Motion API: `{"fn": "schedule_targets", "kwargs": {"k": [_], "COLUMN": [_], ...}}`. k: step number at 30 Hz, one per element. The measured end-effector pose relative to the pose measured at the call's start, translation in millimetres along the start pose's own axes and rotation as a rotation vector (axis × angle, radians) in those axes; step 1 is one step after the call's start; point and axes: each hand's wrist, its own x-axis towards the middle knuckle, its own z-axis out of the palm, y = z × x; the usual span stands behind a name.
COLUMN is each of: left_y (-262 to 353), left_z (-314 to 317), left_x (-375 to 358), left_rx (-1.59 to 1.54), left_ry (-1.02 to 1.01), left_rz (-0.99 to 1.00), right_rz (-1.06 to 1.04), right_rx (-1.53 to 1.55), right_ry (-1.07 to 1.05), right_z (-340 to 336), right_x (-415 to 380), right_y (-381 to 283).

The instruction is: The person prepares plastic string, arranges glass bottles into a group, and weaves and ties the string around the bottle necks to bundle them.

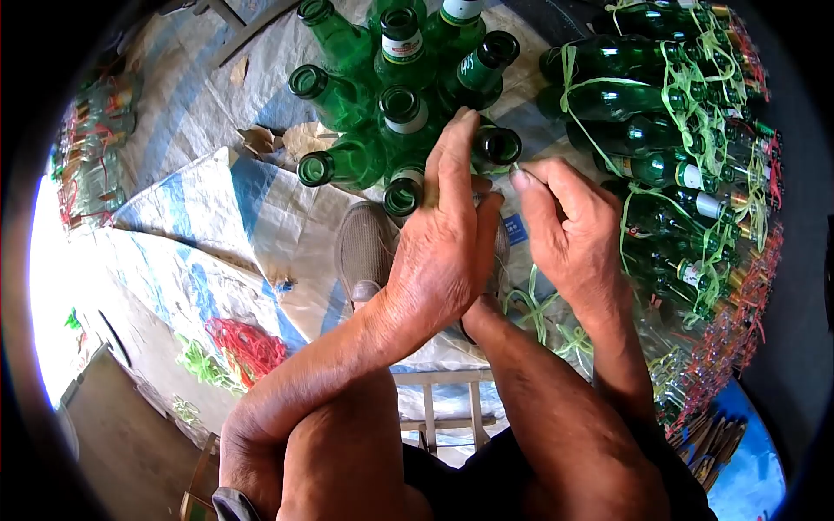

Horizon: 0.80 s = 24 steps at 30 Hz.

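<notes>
A cluster of green glass bottles stands upright in front of me, their open mouths facing up. My left hand lies along the near side of the cluster, fingers stretched out against the bottles. Beside its fingertips, at the right of the cluster, is one bottle with a dark mouth. Close to that bottle, my right hand pinches thumb and forefinger on what looks like the end of a thin pale string. The rest of the strand is hidden.
Green bottles bundled with light green string lie stacked on the right. Clear glass bottles stand far left. Red string and green string lie on the striped sheet. A shoe is below the cluster.
</notes>
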Motion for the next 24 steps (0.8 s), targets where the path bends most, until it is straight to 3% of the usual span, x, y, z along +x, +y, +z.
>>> {"fn": "schedule_targets", "kwargs": {"k": [10,11,15,18,24], "left_y": [2.7,2.2,-4.1,0.2,-1.4], "left_z": [-21.1,-19.6,-32.1,-20.6,-23.7], "left_x": [-15.1,-16.5,-14.5,-10.0,-5.5], "left_rx": [0.187,0.159,0.273,0.168,0.255], "left_ry": [-0.066,-0.002,-0.133,-0.108,-0.175], "left_rz": [0.379,0.416,0.638,0.505,0.531], "right_rz": [0.072,0.076,0.022,0.029,0.048], "right_rx": [0.02,0.031,0.019,-0.042,-0.068], "right_ry": [0.0,-0.017,-0.045,-0.081,-0.126], "right_z": [-0.5,-2.0,-4.5,-6.8,-14.1], "right_x": [-8.5,-9.6,-15.1,-21.1,-27.5], "right_y": [-2.5,-3.3,-4.3,-6.4,-11.4]}}
